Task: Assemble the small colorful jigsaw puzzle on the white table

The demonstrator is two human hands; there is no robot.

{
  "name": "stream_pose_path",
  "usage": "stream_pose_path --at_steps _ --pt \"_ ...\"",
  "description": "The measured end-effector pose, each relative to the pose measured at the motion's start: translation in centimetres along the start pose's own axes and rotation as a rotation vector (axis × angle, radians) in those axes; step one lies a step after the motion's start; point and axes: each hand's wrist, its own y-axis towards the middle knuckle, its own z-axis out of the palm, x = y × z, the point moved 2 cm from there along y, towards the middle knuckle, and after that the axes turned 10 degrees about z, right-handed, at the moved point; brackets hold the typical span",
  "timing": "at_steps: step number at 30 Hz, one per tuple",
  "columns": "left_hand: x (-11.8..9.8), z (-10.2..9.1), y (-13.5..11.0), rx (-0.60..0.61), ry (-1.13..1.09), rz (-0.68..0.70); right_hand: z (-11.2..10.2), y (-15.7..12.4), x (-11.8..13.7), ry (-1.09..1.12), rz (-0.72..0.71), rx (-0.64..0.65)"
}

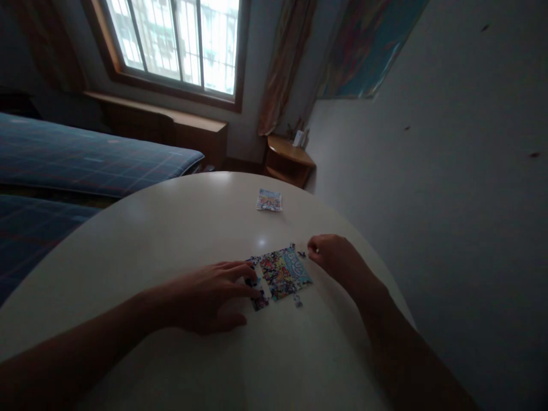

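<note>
The puzzle panel [285, 274], a roughly rectangular flat sheet of interlocked pieces with a dense multicoloured print, lies on the round table [192, 228], whose white top is smooth and reflective. A narrow strip [260, 303] of joined pieces, dark-printed and irregular along its edges, lies just left of the panel, with a pale gap between them. The left hand [209, 294] is at the panel's left side, fingers extended and spread, fingertips on the strip, grasping nothing. The right hand [331, 251] is just beyond the panel's upper-right corner, fingers curled together; whether a piece is pinched inside cannot be told. A small knobbed piece [302, 254] lies between this hand and the panel. A pale loose piece [298, 301] lies at the panel's near edge. Beyond the panel, well apart, lies a squarish printed packet [269, 200]; farther beyond stands a wooden corner shelf [291, 149] with a rounded front.
</note>
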Motion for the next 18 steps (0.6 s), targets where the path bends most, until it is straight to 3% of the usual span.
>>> stream_pose_path --at_steps 4,7,10,13,15,18 --pt "0.5 0.1 -0.1 -0.006 -0.017 0.005 0.5 -0.5 -1.6 -0.061 0.033 0.121" --pt "0.7 0.2 -0.2 -0.010 -0.025 -0.003 0.2 -1.1 -1.3 -0.052 0.032 0.139" --pt "0.7 0.2 -0.3 -0.040 -0.038 0.015 -0.1 -1.4 0.9 0.004 -0.010 0.026" --pt "0.5 0.2 -0.1 -0.052 -0.050 0.027 0.5 -1.6 4.2 0.247 -0.188 -0.126" --pt "0.4 0.1 0.0 -0.048 -0.056 0.022 1.7 -1.6 6.2 0.404 -0.350 -0.120" --pt "0.4 0.0 0.1 -0.036 -0.053 0.010 3.2 -1.5 7.9 0.479 -0.410 -0.081"
